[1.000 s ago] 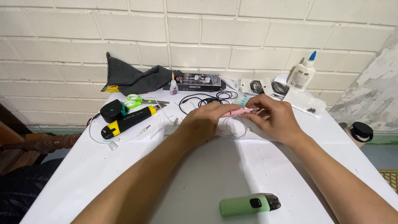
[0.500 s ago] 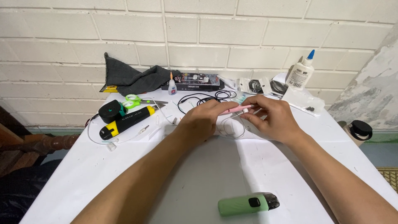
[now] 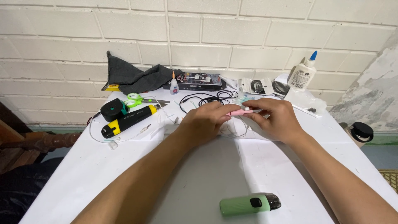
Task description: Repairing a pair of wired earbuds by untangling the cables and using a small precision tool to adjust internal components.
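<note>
Both hands met near the middle of the white surface (image 3: pixel 269 174), just in front of a tangle of black cable (image 3: pixel 207 98). The left hand (image 3: pixel 206 122) lay knuckles up, its fingers curled narrow and pinched on one end of a slim pink tool (image 3: pixel 239 112). The right hand (image 3: pixel 277 119) was likewise nearly closed, its thumb and fingertips gripping the other end of that pink tool, where a small white piece (image 3: pixel 247 108) sat against it. The tool lay roughly level between the two hands, held just above the surface. A thin white wire (image 3: pixel 238 132) looped beneath the hands; whether either hand touched it could not be told.

To the left lay a black and yellow tool (image 3: pixel 128 120), a small black and green case (image 3: pixel 112 109) just beside it, and green-handled scissors (image 3: pixel 139 99). A dark grey cloth (image 3: pixel 132 76) was heaped against the brick wall. A white glue bottle with a blue cap (image 3: pixel 303 74) stood upright at the far right. Well apart from the hands, near the front edge, lay a green and black handheld device (image 3: pixel 248 204).
</note>
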